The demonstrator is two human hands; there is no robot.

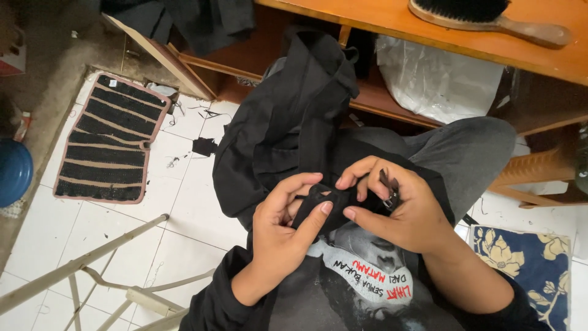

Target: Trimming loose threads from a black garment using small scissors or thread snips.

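Observation:
My left hand (283, 228) and my right hand (392, 207) meet over my lap, both pinching a fold of black cloth (334, 199) between thumbs and fingers. The cloth belongs to a black garment (282, 122) that drapes from my knees up toward the wooden table. My right hand also has a small dark metal tool (388, 190) tucked against its fingers; its exact kind is unclear. I wear a black printed shirt (361, 288) and grey trousers (471, 153).
A wooden table (392, 21) carries a brush (484, 15); a white plastic bag (435, 79) sits on its shelf. On the white tiled floor lie a striped mat (107, 138), thread scraps, a blue tub (12, 171), a metal frame (92, 270) and a floral cushion (527, 263).

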